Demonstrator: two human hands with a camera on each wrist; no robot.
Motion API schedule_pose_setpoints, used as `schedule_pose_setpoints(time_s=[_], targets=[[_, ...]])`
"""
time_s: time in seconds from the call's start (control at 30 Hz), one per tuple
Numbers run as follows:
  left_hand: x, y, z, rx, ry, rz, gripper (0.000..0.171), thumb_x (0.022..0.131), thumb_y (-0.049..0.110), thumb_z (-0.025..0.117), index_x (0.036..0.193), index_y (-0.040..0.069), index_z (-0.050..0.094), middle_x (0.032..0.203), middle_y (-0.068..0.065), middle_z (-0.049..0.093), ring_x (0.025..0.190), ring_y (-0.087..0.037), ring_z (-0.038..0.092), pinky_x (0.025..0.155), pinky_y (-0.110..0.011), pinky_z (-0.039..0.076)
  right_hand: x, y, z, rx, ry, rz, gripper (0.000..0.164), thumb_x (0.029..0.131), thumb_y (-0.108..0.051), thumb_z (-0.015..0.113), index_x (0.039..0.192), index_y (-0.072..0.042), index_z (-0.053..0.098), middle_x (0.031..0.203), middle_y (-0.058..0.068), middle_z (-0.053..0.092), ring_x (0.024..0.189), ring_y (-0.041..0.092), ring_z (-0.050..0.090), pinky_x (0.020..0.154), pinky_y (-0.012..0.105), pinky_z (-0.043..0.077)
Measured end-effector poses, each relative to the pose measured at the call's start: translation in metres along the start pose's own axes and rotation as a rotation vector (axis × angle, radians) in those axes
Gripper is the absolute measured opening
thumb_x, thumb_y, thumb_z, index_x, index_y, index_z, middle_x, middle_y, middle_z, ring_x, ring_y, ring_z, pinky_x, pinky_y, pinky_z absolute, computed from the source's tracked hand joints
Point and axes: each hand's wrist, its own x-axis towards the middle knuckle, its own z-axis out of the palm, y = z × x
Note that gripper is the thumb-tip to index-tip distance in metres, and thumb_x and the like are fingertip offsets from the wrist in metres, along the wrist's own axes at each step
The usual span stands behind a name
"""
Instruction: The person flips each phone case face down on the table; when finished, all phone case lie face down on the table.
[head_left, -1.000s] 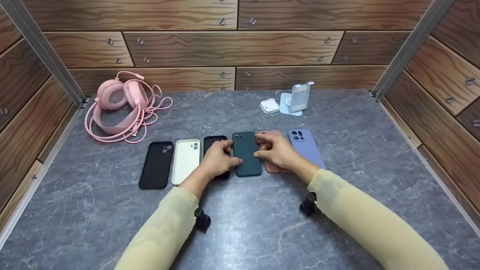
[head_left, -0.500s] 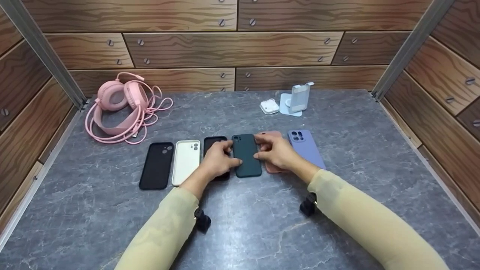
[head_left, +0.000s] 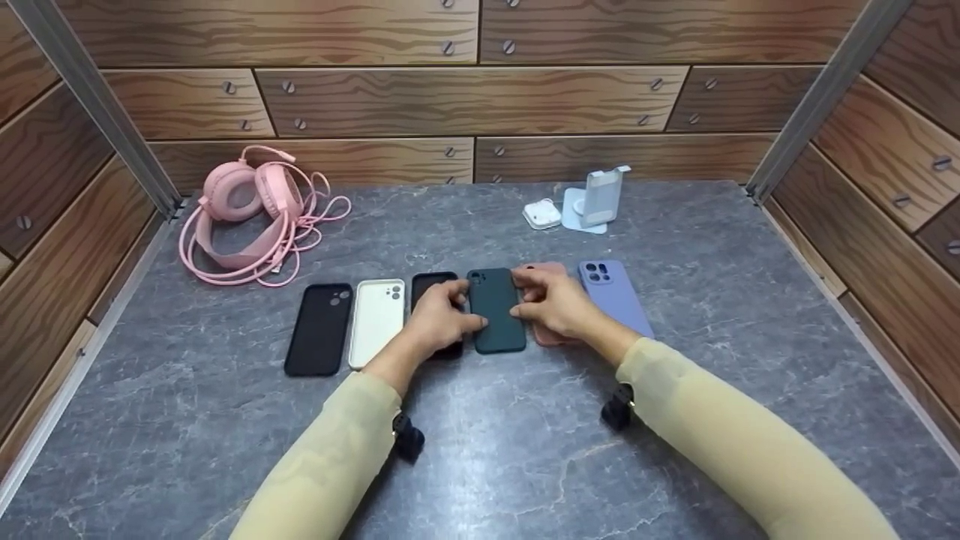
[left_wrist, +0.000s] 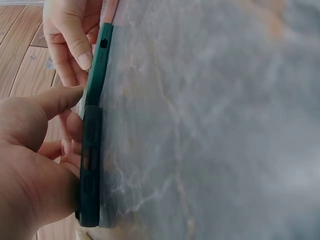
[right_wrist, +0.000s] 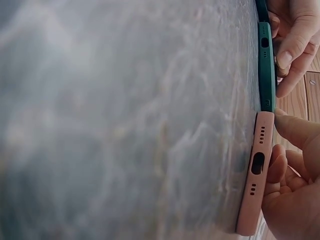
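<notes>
A dark green phone case (head_left: 496, 322) lies back up in the middle of a row of phone cases. My left hand (head_left: 437, 315) holds its left edge with thumb and fingertips, reaching over a black phone case (head_left: 429, 279). On the other side, my right hand (head_left: 556, 304) holds the right edge, above a pink phone case (head_left: 551, 337) that it partly hides. In the left wrist view the green case's end (left_wrist: 98, 70) shows its port cutout, low against the table. The right wrist view has the pink case (right_wrist: 256, 170) end to end with the green one.
Left in the row are a white phone case (head_left: 377, 322) and another black phone case (head_left: 319, 330); a purple phone case (head_left: 619, 300) ends it at right. Behind stand a pink headset (head_left: 244, 217), white earphones in a box (head_left: 541, 214) and a light blue phone stand (head_left: 600, 199).
The green case's far end has come down slightly since a second ago and it now looks flatter. Both hands stay at its sides; the head view has shifted a little.
</notes>
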Motion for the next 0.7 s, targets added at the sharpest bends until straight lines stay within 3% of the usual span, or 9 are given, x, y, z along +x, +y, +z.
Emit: schedule_pose_setpoints(time_s=[0.2, 0.37, 0.53, 0.7], targets=[[-0.006, 0.007, -0.007, -0.121, 0.009, 0.01, 0.07, 0.093, 0.008, 0.081, 0.156, 0.0, 0.05, 0.114, -0.012, 0.059, 0.093, -0.021, 0.058, 0.08, -0.032, 0.051, 0.0, -0.002, 0.0, -0.014, -0.002, 0.029, 0.066, 0.093, -0.009, 0.083, 0.152, -0.001, 0.056, 0.129, 0.018, 0.071, 0.104, 0.027, 0.067, 0.094, 0.041, 0.054], [-0.013, 0.013, -0.024, -0.186, 0.062, 0.052, 0.064, 0.093, 0.004, 0.079, 0.152, -0.002, 0.054, 0.105, -0.008, 0.058, 0.087, -0.018, 0.06, 0.074, -0.028, 0.052, 0.0, -0.003, 0.0, -0.014, 0.011, 0.037, 0.065, 0.092, -0.007, 0.083, 0.151, 0.0, 0.057, 0.132, 0.018, 0.07, 0.104, 0.027, 0.067, 0.094, 0.04, 0.054], [-0.019, 0.01, -0.047, -0.142, 0.127, 0.087, 0.06, 0.091, 0.004, 0.08, 0.146, -0.004, 0.059, 0.094, -0.006, 0.063, 0.075, -0.014, 0.063, 0.066, -0.024, 0.051, 0.0, -0.008, -0.001, 0.028, 0.027, 0.007, 0.064, 0.092, -0.003, 0.082, 0.15, 0.002, 0.057, 0.133, 0.02, 0.07, 0.108, 0.031, 0.07, 0.097, 0.042, 0.055], [-0.024, 0.0, -0.066, -0.076, 0.135, 0.081, 0.056, 0.094, 0.005, 0.078, 0.145, -0.005, 0.059, 0.09, -0.007, 0.067, 0.069, -0.013, 0.063, 0.06, -0.022, 0.048, 0.0, -0.018, 0.0, 0.038, 0.047, -0.031, 0.06, 0.093, -0.008, 0.081, 0.149, 0.001, 0.059, 0.129, 0.017, 0.072, 0.112, 0.032, 0.07, 0.099, 0.044, 0.055]])
